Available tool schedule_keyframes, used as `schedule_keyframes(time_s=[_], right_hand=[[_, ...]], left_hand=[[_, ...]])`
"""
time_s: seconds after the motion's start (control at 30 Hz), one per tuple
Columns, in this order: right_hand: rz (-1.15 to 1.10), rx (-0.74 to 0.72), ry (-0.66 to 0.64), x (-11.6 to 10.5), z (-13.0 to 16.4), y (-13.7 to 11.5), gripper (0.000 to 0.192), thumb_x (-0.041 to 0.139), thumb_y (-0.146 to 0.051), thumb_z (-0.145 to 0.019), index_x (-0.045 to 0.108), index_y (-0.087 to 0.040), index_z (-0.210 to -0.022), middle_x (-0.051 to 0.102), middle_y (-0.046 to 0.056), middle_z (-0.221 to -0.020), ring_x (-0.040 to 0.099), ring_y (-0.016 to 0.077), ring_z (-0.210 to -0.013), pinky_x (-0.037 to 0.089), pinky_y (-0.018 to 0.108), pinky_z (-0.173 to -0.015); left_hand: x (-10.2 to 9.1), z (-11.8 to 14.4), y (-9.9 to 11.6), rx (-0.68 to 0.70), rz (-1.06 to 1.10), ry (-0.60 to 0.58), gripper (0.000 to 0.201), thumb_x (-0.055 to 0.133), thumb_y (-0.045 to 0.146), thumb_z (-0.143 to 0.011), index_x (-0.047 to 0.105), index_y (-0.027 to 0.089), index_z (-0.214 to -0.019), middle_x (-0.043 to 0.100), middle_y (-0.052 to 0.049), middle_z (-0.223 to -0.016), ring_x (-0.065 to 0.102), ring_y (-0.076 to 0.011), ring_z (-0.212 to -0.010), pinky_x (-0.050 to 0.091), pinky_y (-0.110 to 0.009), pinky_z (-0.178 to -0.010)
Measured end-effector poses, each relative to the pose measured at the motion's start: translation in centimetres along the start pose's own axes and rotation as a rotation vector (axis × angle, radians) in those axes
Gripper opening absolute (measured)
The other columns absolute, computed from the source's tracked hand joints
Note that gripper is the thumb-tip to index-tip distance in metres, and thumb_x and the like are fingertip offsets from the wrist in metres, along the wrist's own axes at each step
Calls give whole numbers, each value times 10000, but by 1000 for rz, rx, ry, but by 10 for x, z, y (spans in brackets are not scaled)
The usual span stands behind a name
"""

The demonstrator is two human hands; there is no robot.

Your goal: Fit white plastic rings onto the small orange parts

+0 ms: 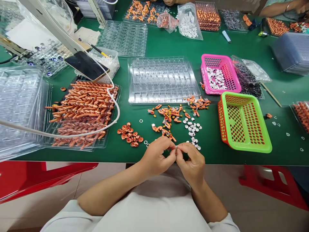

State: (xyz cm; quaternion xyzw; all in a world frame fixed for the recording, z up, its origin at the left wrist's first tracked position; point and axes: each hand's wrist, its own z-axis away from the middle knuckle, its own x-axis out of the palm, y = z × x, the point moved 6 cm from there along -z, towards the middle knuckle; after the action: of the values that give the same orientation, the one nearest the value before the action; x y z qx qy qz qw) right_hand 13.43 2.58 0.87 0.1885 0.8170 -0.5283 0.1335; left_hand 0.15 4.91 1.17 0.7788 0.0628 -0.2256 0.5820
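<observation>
My left hand point(160, 154) and my right hand point(190, 159) meet fingertip to fingertip just over the table's near edge. Both pinch one tiny part between thumb and forefinger; it is mostly covered, and its kind cannot be told. Beyond the fingers lies a loose heap of orange curved plastic parts point(170, 112), some with yellow bits. White round discs point(192, 127) are scattered behind my right hand. To the left of my left hand sits a cluster of orange cup-shaped caps point(129, 134), with small white rings point(145, 142) close by.
A clear moulded tray point(161, 80) lies behind the heap. Stacked green and red baskets point(246, 146) and a pink basket point(205, 72) stand right. Left are trays of orange parts point(84, 109), a phone point(87, 65) and a white cable point(118, 112). Other people's hands show at the far side.
</observation>
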Motion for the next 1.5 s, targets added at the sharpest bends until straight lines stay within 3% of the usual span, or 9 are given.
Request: schedule_keyframes(time_s=[0.33,0.7,1.07,1.5], right_hand=[[25,-13,-7,-1,1,0,233,584,-53,-825,651,-256,-917,689,33,-822,662,182,-745,555,324,-652],[-87,126,-55,1,3,9,174,559,-77,-845,636,-232,-832,663,24,-794,624,171,-724,514,302,-643],[0,44,-92,-1,2,7,210,578,-50,-808,651,-240,-858,676,23,-793,636,174,-722,526,301,-643],[-50,92,-83,-2,2,6,188,561,-63,-825,646,-231,-825,666,28,-782,632,174,-716,520,302,-646]], left_hand=[[2,2,-5,-44,21,-38,108,562,106,-813,571,184,-738,613,-9,-704,554,-142,-671,449,-271,-648],[2,0,-4,-70,30,-32,119,555,86,-784,573,185,-721,606,-1,-698,558,-134,-666,450,-251,-631],[3,2,3,65,-76,-84,126,534,113,-842,575,194,-755,609,-12,-697,564,-157,-710,466,-278,-679],[5,1,1,33,-2,-38,132,531,106,-819,555,195,-724,609,0,-670,561,-142,-680,467,-266,-673]])
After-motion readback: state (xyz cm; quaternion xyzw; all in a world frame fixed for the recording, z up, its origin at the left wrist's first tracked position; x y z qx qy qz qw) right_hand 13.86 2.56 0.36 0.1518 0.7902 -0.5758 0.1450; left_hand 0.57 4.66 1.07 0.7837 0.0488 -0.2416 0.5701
